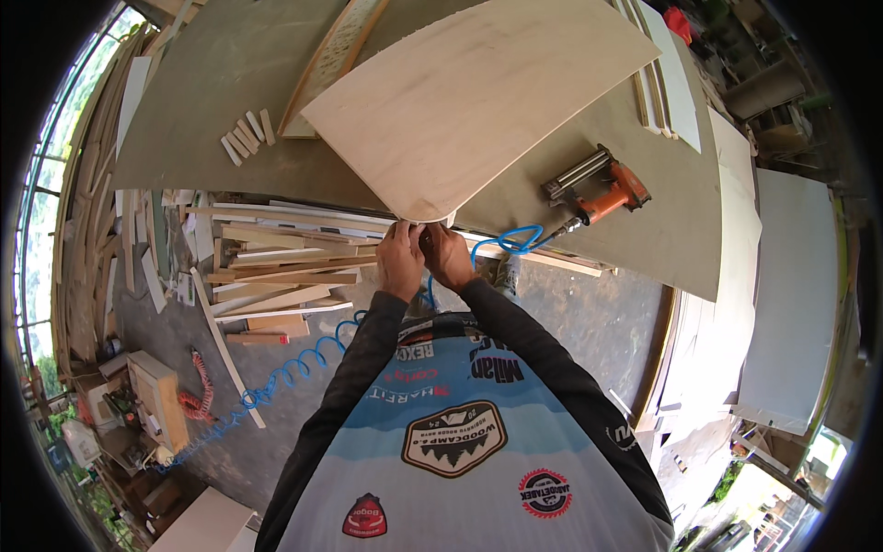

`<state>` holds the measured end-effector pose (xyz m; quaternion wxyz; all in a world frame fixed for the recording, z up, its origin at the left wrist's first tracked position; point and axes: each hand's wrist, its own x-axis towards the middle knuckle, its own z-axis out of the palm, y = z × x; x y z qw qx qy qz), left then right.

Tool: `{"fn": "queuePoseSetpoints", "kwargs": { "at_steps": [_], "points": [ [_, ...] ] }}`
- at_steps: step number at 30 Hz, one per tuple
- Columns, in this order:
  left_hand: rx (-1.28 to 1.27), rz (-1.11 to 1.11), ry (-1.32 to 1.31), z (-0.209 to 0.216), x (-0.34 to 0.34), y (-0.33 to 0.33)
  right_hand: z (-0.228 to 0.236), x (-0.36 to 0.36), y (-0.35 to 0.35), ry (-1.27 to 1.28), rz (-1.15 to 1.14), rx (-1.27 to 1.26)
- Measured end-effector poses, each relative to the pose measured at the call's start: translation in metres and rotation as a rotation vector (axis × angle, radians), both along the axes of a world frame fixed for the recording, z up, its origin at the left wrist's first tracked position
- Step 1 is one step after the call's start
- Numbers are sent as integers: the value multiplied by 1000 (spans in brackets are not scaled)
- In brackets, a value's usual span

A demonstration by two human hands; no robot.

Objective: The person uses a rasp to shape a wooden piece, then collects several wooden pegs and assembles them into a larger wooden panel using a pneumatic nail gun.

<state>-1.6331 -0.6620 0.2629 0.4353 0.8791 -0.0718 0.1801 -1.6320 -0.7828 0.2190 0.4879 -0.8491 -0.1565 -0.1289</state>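
A pale plywood panel (487, 101) lies aslant on the workbench, its rounded corner reaching just past the near edge. Right at that corner, my left hand (401, 262) and my right hand (447, 258) meet side by side. Both have their fingers bent and pressed together, close under the panel's edge. Whatever the fingertips grip is hidden by the hands. Off to the right on the bench, an orange and black nail gun (607, 189) rests on its side, a blue air hose (515, 241) joined to its end.
Small wood blocks (246, 136) lie at left on the bench (198, 92). A wooden frame (326, 74) sits partly under the panel. Several wood strips (285, 267) are stacked below the bench edge. The coiled blue hose (294, 366) trails across the floor to a wooden box (156, 400).
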Motion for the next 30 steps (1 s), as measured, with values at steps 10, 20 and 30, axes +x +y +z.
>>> {"fn": "queuePoseSetpoints", "kwargs": {
  "at_steps": [10, 20, 30],
  "points": [
    [-208, 95, -68, -5, -1, 11, -12, 10, 11, -79, -30, -113],
    [-227, 135, -157, -4, -2, 9, -12, 12, 8, -31, -6, -235],
    [-238, 123, -130, 0, -5, 9, -2, 11, 9, -49, -1, -201]
  ]
}}
